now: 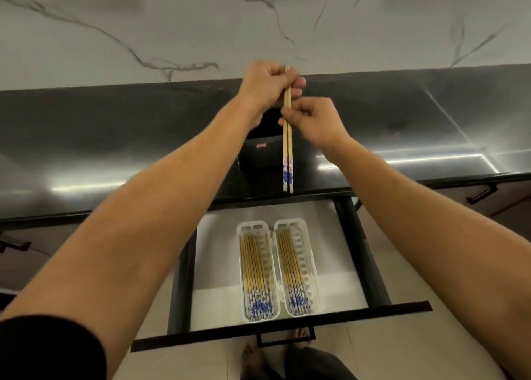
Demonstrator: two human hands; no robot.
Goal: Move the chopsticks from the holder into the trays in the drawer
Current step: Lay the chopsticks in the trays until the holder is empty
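Note:
A pair of wooden chopsticks (287,150) with blue-and-white patterned ends hangs upright above the black holder (260,157) on the dark counter. My left hand (265,85) grips their upper part. My right hand (311,118) pinches them lower down, from the right. Below, the open drawer (339,264) holds two white slotted trays side by side. The left tray (257,270) and the right tray (296,267) each contain several chopsticks, patterned ends towards me. The holder's inside is dark and partly hidden by my hands.
The black countertop (115,150) runs left to right under a marble wall (172,20). The drawer's black front with its handle (284,336) juts towards me. Closed drawers with black handles (481,197) flank it. My bare feet (253,359) stand below on the pale floor.

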